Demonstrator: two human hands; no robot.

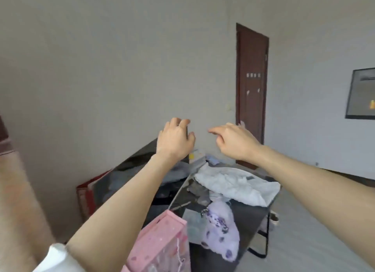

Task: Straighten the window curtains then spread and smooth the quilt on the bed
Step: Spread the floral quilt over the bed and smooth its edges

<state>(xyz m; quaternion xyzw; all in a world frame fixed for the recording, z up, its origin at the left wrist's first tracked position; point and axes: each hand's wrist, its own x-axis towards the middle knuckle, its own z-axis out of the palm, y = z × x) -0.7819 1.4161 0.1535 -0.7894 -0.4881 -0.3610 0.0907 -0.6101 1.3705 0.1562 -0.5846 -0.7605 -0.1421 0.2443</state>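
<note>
Both hands are raised in front of a pale wall, holding nothing: the left hand (175, 138) has its fingers loosely curled, the right hand (233, 141) is relaxed with 1 finger pointing left. Neither touches the other. Below them stands a dark table (249, 213) piled with a white crumpled cloth (235, 183), a lilac spotted plush (221, 231) and a pink bag (162, 245). A pinkish curtain (14, 190) hangs at the left edge. A dark door (251, 79) stands behind; no quilt or bed shows.
</note>
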